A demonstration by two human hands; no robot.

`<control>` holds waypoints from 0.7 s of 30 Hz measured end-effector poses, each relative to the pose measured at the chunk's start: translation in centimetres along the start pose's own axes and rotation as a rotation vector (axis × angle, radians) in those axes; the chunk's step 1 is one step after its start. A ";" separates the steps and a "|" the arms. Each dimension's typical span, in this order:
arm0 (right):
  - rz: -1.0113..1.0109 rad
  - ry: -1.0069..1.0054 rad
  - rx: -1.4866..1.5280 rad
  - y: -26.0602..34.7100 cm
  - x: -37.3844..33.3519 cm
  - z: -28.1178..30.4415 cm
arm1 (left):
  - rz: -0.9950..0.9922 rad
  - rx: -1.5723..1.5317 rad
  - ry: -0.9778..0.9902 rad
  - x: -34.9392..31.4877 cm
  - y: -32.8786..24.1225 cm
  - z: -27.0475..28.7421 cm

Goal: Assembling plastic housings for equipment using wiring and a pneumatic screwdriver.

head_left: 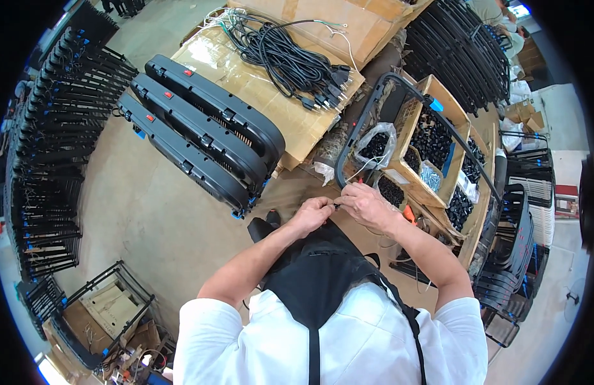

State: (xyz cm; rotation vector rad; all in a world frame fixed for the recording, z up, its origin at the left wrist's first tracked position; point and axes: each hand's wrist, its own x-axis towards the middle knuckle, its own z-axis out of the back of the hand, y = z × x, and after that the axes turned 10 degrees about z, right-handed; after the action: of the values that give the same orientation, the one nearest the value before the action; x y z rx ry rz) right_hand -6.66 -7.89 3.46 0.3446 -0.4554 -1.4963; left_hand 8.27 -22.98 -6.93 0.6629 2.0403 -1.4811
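My left hand (315,213) and my right hand (369,204) meet in front of my black apron (319,282), with the fingers of both closed in a pinch. A small dark piece (336,206) shows between the fingertips; its kind is too small to tell. Just beyond my right hand is the rounded corner of a black tubular frame (341,168), which leans across the parts box. Thin light wires (358,172) run close to my right fingers, and I cannot make out whether they join the piece.
A wooden box (404,136) holds black parts and silver screws (430,176). Black power cords (290,58) lie on cardboard (210,58). Several long black housings with red switches (200,122) stand at the left. Racked black frames (53,147) line the far left; more (460,54) stand back right.
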 end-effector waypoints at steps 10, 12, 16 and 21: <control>-0.141 0.108 -0.045 0.2 0.4 -1.3 | -0.037 0.163 -0.082 0.5 -0.6 -0.4; -0.193 0.086 -0.037 0.2 0.1 -1.6 | -0.019 0.101 -0.076 0.9 -0.5 -0.4; -0.349 -0.143 0.014 3.0 -1.0 -3.6 | -0.021 0.194 -0.083 1.7 1.7 0.6; -1.062 0.029 0.302 3.9 -6.2 -7.2 | 0.021 0.350 -0.076 0.8 -0.9 0.5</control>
State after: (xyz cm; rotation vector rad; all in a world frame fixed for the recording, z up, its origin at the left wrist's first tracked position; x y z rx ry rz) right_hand 0.14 -1.95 -1.42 0.9428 -0.5012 -2.4441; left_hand 7.17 -23.63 -6.93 0.7473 1.7269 -1.8419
